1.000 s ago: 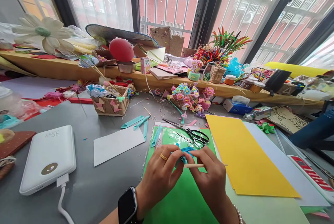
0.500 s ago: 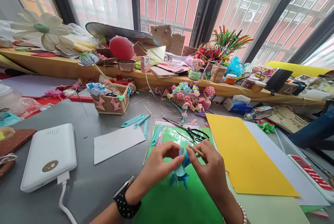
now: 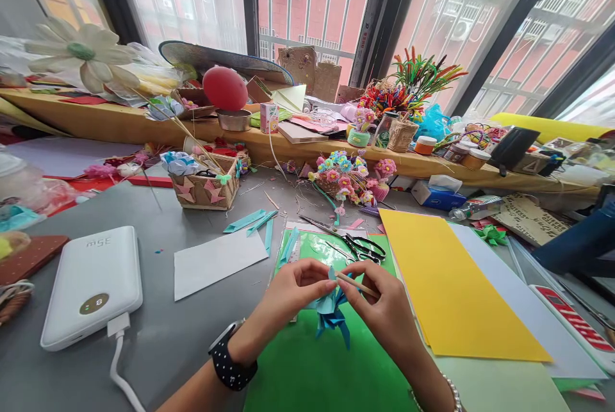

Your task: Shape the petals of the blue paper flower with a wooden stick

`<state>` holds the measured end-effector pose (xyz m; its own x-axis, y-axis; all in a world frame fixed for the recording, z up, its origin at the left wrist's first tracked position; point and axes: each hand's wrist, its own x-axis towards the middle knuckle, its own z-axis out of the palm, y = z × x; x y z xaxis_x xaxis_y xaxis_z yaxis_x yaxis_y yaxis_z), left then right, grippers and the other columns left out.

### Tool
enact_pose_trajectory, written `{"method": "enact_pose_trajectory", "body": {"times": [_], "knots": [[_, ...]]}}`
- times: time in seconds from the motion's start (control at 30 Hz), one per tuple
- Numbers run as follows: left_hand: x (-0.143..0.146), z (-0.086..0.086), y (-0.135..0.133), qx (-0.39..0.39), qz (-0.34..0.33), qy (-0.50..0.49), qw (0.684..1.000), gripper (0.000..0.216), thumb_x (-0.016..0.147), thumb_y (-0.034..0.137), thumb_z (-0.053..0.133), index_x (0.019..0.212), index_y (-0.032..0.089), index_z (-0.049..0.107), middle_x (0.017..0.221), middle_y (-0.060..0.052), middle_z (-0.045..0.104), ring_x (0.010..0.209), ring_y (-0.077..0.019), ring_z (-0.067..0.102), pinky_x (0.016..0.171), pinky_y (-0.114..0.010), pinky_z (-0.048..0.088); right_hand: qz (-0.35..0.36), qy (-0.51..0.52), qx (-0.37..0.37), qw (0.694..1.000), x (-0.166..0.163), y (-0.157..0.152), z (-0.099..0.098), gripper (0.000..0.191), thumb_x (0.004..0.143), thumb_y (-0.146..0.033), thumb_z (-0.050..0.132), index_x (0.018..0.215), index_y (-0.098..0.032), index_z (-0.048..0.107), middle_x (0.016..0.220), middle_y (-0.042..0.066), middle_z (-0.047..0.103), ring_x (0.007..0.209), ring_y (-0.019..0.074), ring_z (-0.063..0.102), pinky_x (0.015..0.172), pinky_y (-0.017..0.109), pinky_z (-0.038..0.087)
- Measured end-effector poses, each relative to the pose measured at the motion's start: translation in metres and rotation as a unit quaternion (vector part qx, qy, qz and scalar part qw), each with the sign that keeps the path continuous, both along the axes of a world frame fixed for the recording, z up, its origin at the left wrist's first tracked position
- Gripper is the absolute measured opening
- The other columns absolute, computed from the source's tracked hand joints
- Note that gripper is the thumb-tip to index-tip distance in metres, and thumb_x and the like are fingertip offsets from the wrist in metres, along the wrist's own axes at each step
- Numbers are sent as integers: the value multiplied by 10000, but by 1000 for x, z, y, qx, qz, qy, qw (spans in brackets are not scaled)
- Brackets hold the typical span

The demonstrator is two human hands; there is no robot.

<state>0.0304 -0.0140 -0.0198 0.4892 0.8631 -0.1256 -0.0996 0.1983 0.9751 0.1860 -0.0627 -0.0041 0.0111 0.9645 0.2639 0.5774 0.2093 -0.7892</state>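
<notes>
A many-pointed, folded blue paper piece (image 3: 332,321) is held up over the glossy green sheet (image 3: 327,373) on the grey desk (image 3: 202,341), between the sheet's left and right edges. It mixes two tones: pale, almost turquoise paper on its upper left, and deeper blue folds below that splay into sharp, uneven tips, the longest pointing down. One small pale flap stands upright at the top. The left hand (image 3: 298,290) pinches the paper between thumb and fingers; the right hand (image 3: 382,296) grips a thin, pale wooden stick (image 3: 356,285), its end at the flap. Black-handled metal scissors (image 3: 366,249) lie across the sheet's far edge, handles towards its far right corner.
</notes>
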Motion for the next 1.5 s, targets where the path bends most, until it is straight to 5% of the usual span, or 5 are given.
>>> {"method": "enact_pose_trajectory", "body": {"times": [0.33,0.73,1.17,1.5], "knots": [[1,6,-6,70,49,23,996,276,626,265,713,791,152,523,706,-2,616,689,-151,606,631,-253,467,3,38,-18,999,0,0,-5,56,747,-231,531,732,-180,514,490,-94,253,417,69,276,391,193,209],[-3,22,-14,193,21,72,978,149,712,246,645,739,142,541,702,-2,584,691,-136,585,664,-249,489,56,13,43,997,4,-4,4,125,732,-131,501,830,-193,548,738,-21,530,472,67,365,420,197,289],[-9,22,-10,267,-62,70,959,107,706,188,649,684,148,552,780,-1,478,748,-121,499,673,-220,469,135,-6,5,991,8,-6,0,144,689,-91,478,767,-206,444,695,-41,455,528,82,376,451,199,292],[-12,24,-8,212,-110,83,967,140,672,237,686,664,150,577,678,22,548,658,-116,524,634,-213,433,177,22,-2,984,8,-8,6,160,667,-75,507,768,-198,485,786,-7,499,542,79,376,447,193,294]]}}
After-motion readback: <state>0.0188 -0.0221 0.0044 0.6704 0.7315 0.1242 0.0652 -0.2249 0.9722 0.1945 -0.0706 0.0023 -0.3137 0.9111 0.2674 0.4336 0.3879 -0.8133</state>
